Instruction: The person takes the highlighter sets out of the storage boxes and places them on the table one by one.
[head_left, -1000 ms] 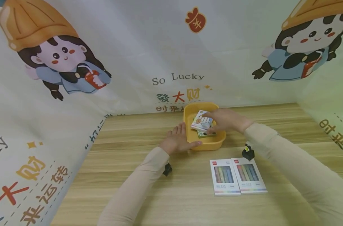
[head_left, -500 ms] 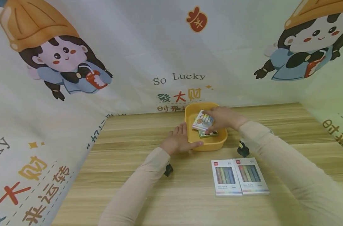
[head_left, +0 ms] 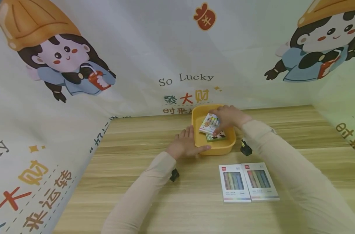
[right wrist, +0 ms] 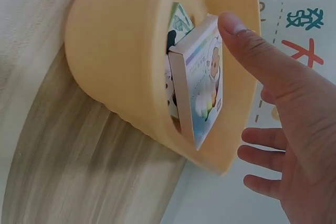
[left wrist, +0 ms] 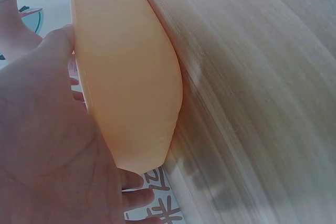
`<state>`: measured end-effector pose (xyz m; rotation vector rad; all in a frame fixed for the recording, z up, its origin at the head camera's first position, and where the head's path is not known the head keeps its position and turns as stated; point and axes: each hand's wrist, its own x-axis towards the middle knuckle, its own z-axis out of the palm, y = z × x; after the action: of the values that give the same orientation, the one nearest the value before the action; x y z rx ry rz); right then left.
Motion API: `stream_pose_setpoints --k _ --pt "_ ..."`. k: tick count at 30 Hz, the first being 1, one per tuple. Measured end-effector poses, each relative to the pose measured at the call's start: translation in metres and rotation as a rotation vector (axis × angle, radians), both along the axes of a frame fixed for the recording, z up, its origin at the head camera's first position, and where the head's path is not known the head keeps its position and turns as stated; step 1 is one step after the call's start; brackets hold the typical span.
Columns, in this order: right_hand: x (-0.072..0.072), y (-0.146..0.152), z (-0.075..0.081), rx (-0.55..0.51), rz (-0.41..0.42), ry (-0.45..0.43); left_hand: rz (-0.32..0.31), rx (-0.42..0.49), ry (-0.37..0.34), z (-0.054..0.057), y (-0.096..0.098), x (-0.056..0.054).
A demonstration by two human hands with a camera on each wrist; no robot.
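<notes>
Nearest, I see two crayon boxes [head_left: 250, 182]; beyond, the left hand [head_left: 183, 146] braces the yellow basket [head_left: 216, 151], fingers straight; inside, the white box [head_left: 207, 126] overlaps the green box [head_left: 216, 137]; the right hand [head_left: 228, 116] has swung inward, fingers loose; I judge the upper box set down.

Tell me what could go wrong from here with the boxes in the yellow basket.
The small white cardboard box lies askew over the green-and-white cardboard box, so a nudge from the right hand might slide it off.

The left hand is against the rounded yellow plastic basket, so a push might shift it across the wood-grain table.
</notes>
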<state>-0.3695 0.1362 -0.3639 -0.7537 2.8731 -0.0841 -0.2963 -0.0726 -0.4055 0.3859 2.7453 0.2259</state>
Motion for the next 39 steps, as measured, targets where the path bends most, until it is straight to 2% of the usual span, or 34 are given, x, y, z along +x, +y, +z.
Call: stream_pose_setpoints --k 12,31,39 --pt "-0.010 -0.005 -0.006 -0.020 -0.054 -0.058 -0.005 -0.011 0.005 -0.002 0.000 0.001" --pt "-0.023 -0.010 -0.008 -0.035 -0.059 -0.103 0.005 -0.015 0.005 -0.003 -0.001 0.000" --pt "-0.026 -0.013 -0.012 -0.050 -0.085 -0.124 0.005 -0.020 0.005 0.000 -0.001 0.000"
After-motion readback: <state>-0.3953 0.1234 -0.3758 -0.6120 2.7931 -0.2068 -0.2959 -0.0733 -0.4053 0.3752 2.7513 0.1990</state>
